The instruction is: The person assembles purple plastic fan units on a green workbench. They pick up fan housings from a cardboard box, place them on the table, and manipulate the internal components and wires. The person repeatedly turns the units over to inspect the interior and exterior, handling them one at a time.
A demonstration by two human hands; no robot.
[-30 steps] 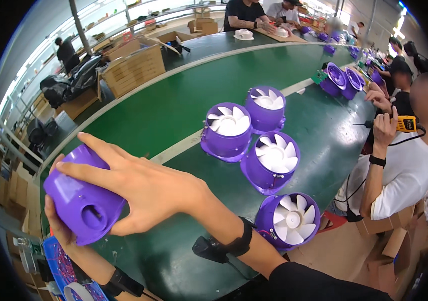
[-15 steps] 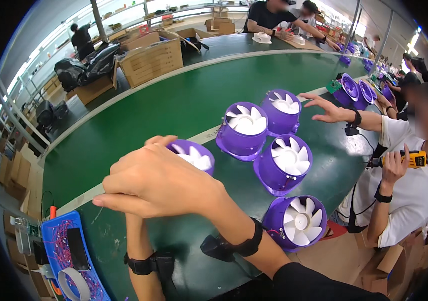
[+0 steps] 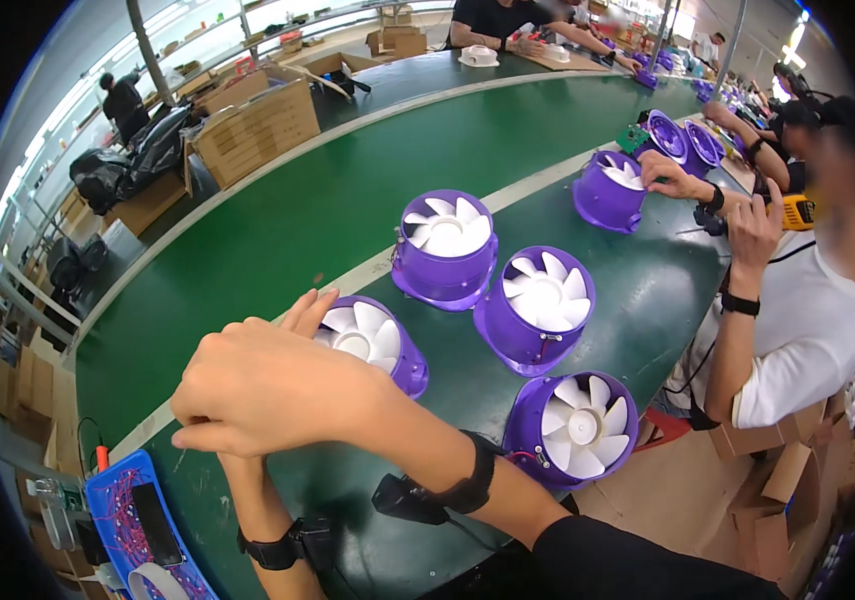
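My right hand [image 3: 277,385] is held over the near left of the bench, its back toward me and its fingers curled in. Whatever those fingers hold, if anything, is hidden. Behind it is my left hand [image 3: 311,309], mostly covered; only fingertips show past the right hand, so its grip is unclear. Close by the fingertips stands a purple fan housing [image 3: 409,362] with white blades, partly covered by my right hand. Farther right are three more housings: one at the back [image 3: 444,275], one in the middle [image 3: 530,340] and one near my right forearm [image 3: 527,425].
A blue tray [image 3: 205,560] of thin wires, a dark phone [image 3: 155,525] and a white ring [image 3: 154,582] lies at left. At right a co-worker holds a yellow power screwdriver [image 3: 797,212] and touches a purple fan housing [image 3: 602,202]. Cardboard boxes [image 3: 257,130] stand across the green belt [image 3: 277,225].
The co-worker's free hand has come down onto a fan housing, which now stands farther right, away from the group. The view has shifted slightly; my hands keep nearly the same pose.
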